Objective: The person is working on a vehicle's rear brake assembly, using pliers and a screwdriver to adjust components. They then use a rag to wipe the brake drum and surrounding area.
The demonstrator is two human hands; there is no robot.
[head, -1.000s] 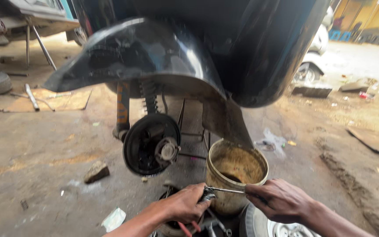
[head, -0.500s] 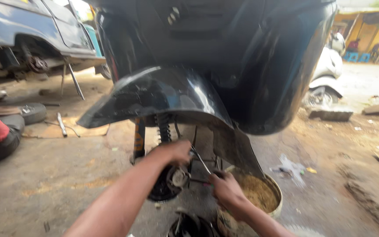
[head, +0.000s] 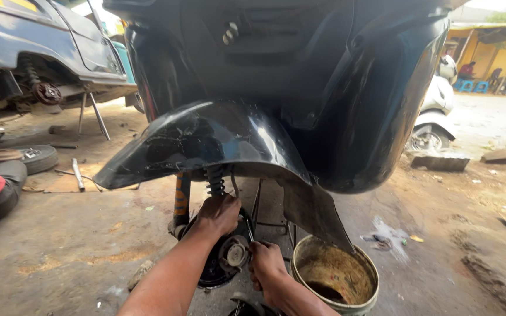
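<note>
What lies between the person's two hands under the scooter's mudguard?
In the head view, a thin metal tool and the brake drum's hub sit between the left hand and right hand.

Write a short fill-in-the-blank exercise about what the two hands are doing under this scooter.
1. The left hand rests on top of the round black ____, just below the coil spring.
2. The right hand holds a thin metal tool beside the ____-coloured bucket.
3. Above both hands curves a glossy black ____.
4. At the far left, a ____ lies flat on the ground.

Missing words: brake drum; tan; mudguard; tyre
</note>
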